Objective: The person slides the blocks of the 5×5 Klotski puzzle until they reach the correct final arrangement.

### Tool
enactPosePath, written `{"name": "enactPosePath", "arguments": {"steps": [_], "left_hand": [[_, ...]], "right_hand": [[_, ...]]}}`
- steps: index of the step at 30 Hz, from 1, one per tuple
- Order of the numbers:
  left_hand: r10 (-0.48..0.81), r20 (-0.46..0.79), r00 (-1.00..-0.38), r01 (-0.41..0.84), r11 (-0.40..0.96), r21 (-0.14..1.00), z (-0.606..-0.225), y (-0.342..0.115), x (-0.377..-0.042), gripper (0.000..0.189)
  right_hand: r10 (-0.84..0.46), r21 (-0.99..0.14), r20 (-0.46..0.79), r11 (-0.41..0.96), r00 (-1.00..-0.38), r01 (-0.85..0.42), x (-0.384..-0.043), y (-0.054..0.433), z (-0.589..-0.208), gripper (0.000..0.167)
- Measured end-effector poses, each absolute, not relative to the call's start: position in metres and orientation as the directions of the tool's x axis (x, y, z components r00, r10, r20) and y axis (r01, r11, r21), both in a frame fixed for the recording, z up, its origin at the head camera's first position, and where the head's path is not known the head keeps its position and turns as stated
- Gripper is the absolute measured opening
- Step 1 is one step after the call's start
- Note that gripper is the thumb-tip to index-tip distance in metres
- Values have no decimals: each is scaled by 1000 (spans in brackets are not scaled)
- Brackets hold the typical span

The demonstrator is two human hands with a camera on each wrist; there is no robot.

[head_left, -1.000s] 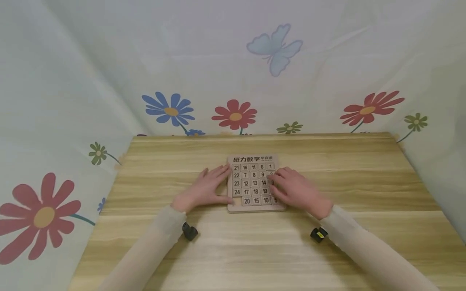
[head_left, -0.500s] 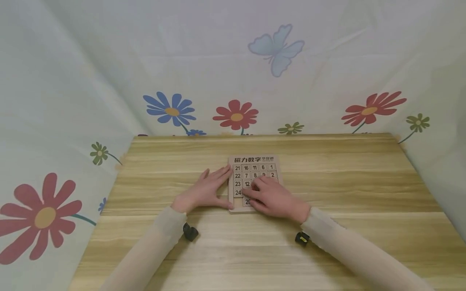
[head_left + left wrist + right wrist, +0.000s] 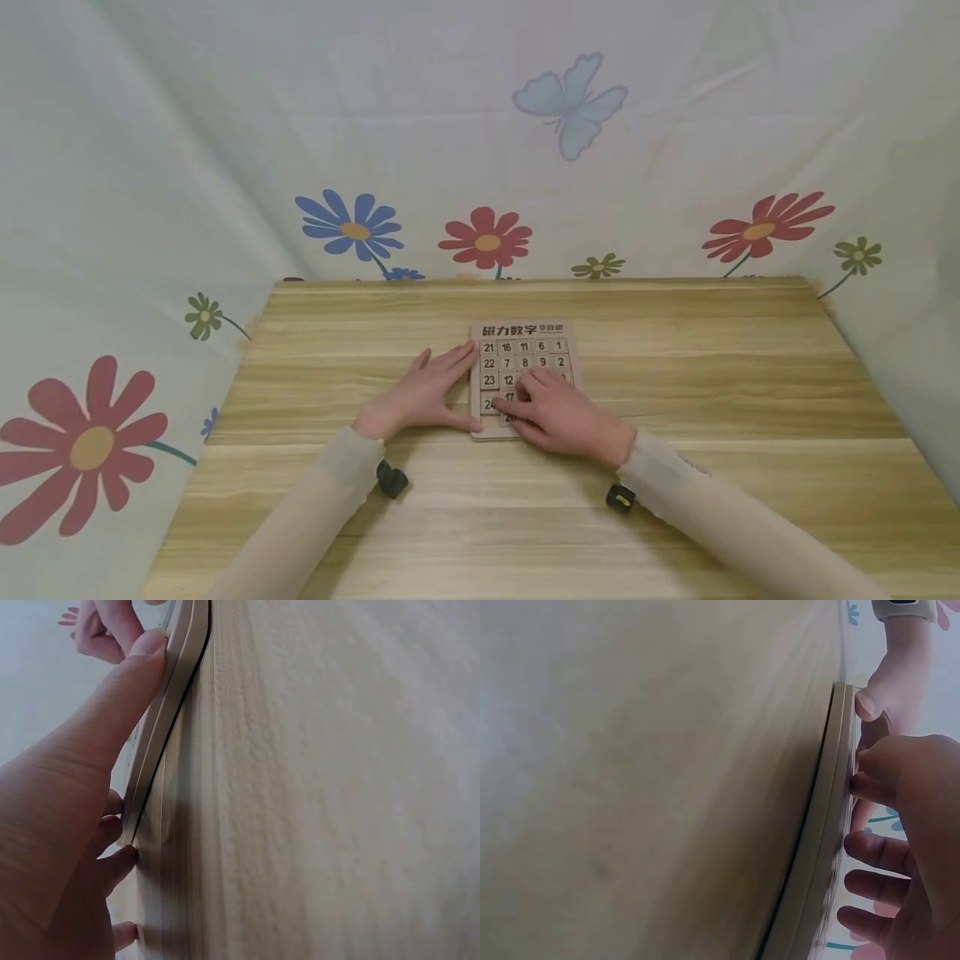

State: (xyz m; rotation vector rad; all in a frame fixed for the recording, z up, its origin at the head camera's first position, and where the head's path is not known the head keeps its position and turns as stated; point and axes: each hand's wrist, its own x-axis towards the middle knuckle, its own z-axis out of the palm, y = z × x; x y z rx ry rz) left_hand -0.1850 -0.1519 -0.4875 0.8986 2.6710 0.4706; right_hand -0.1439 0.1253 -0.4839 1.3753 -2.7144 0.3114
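At frame centre, the number puzzle board [image 3: 525, 379] lay under the right hand [image 3: 562, 412], whose relaxed fingers [image 3: 517, 406] pressed its tiles; the left hand [image 3: 420, 396], fingers straight, braced its left edge on the tabletop [image 3: 712, 400].

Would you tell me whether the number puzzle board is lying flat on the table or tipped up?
Flat. The puzzle board lies level on the table, and the left wrist view shows its edge flush against the wood.

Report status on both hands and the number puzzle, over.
Left hand flat on the table, fingers and thumb bracing the number puzzle at its left edge. Right hand on the lower tiles, fingertips pressing. Nothing in the way.
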Motion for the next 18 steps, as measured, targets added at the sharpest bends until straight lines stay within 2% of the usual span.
{"name": "enactPosePath", "arguments": {"steps": [11,18], "left_hand": [[620,-165,-767,529,757,382,-493,-154,-188,128],[629,-154,-762,542,749,382,-491,-153,-187,127]], "right_hand": [[-823,-94,150,539,-548,-837,-135,127,-479,41],[-834,-100,157,519,-529,-849,-133,130,-482,40]]}}
